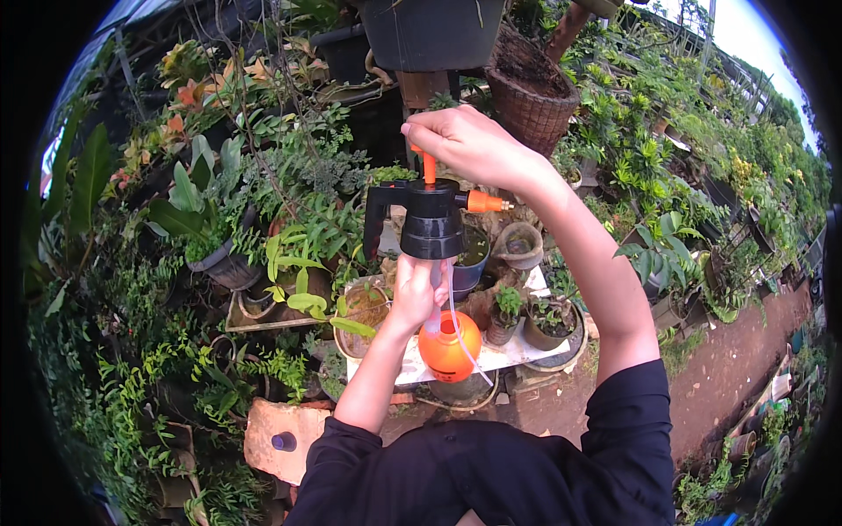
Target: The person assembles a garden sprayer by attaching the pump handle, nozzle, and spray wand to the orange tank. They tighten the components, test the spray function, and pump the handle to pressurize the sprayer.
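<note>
The black pump head (432, 226) of a hand sprayer is held upright in front of me, off its bottle. My left hand (416, 294) is closed around its lower part from below. My right hand (469, 145) closes over the top of the orange plunger (428, 167). An orange nozzle (485, 202) points right, and a black handle (375, 219) is on the left. A thin clear tube (467, 344) hangs from the head past the round orange bottle (449, 358), which stands below with its mouth uncovered.
Under the bottle is a white tabletop (412, 375) with small potted plants (507, 309) and a clay pot (518, 245). A large dark planter (431, 35) hangs close beyond my hands. Dense greenery stands on both sides; a dirt path (715, 377) lies right.
</note>
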The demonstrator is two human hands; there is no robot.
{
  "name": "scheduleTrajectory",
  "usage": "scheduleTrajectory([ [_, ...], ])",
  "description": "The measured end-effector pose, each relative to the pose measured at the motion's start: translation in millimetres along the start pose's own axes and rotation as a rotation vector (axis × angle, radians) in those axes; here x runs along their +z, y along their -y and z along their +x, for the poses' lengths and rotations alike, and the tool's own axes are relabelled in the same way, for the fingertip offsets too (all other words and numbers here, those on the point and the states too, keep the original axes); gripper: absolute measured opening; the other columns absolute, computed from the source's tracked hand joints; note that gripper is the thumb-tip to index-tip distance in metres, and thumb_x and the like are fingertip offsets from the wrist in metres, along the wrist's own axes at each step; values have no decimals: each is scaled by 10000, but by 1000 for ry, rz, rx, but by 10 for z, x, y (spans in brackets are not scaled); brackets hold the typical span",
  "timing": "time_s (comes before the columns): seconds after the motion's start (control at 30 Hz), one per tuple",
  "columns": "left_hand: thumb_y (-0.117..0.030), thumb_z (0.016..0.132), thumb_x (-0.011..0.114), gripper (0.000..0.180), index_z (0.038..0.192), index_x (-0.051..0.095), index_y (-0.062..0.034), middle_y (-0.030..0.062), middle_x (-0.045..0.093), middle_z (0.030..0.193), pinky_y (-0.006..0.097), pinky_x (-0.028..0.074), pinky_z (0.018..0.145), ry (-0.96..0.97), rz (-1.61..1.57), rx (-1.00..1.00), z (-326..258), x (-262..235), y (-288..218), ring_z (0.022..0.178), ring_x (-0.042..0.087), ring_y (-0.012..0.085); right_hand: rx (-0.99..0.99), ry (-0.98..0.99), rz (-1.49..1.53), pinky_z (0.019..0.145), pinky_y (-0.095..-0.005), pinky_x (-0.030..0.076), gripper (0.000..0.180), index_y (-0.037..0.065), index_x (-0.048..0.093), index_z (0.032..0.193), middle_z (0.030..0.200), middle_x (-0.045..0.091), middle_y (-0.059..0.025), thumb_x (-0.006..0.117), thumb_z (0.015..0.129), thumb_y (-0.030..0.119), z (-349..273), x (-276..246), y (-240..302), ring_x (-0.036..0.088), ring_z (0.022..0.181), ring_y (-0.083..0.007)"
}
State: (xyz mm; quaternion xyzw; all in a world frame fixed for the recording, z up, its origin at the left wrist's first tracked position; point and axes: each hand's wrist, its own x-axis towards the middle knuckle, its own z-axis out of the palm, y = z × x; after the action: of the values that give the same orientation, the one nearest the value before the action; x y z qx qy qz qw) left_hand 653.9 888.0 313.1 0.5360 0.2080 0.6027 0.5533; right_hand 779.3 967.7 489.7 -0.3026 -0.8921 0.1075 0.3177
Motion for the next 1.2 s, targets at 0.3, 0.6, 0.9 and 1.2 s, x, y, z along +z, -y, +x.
scheduleTrajectory([
  [0.3,-446,1033,429,413,906,489,-57,-5,434,567,216,304,385,-46,74,11,-123,-47,96,413,370,50,19,-13,-31,716,-425,499,455,-8,658,833,698,654,-141,479,957,392,48,-139,57,660,715,-315],
  [0.6,-496,1009,463,458,1026,524,-43,-2,453,576,226,300,390,40,168,35,-423,-177,266,410,377,61,-71,-341,81,643,-323,440,448,-23,591,813,646,550,-77,430,1007,347,158,-424,98,533,627,-167],
  [0.9,-316,1035,462,303,950,555,-41,-8,452,528,230,327,420,-103,137,157,-398,-178,252,425,406,63,-133,90,-88,713,-471,467,422,-2,569,869,744,628,-178,402,1029,350,-238,186,242,613,758,-387],
  [1.2,-498,1004,473,491,1052,552,-16,12,518,636,232,323,406,-86,220,222,-405,-160,306,446,421,68,-104,-224,42,671,-508,484,431,22,595,806,670,634,-168,380,1010,336,-206,-4,531,637,709,-405],
])
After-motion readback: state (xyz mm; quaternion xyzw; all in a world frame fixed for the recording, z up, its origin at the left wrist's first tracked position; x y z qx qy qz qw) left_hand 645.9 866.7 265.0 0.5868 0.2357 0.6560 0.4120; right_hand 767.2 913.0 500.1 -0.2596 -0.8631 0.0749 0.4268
